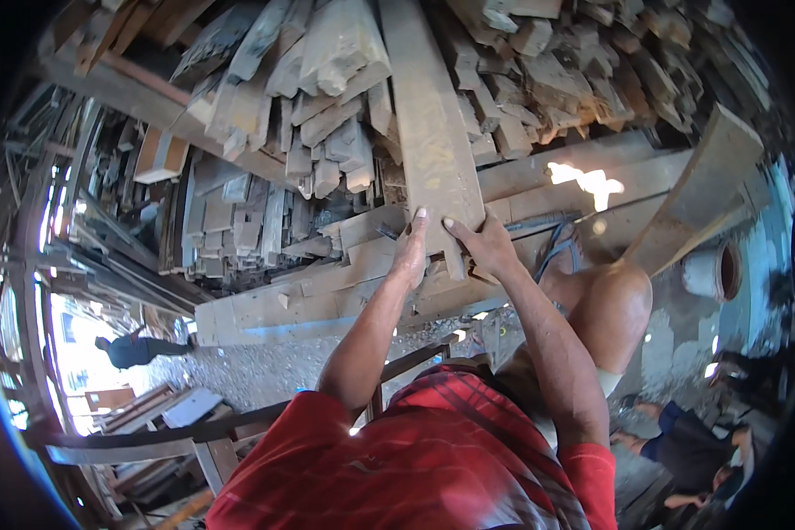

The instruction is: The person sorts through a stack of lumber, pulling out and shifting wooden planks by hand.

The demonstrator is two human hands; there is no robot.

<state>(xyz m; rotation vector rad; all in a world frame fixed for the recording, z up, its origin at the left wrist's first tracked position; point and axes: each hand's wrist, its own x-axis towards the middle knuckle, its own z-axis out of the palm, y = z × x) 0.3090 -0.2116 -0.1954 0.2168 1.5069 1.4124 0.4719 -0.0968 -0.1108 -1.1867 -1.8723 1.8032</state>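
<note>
A long, flat brown wooden plank (435, 132), extending among stacked rough grey-brown timber pieces (340, 62), is gripped at its near end by left hand (409, 251) and right hand (488, 245) (thumbs uppermost), and could dislodge neighbours if its far end snags.

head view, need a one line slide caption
Left hand and right hand grip the near end of a wide plank amid stacked timber.
</note>
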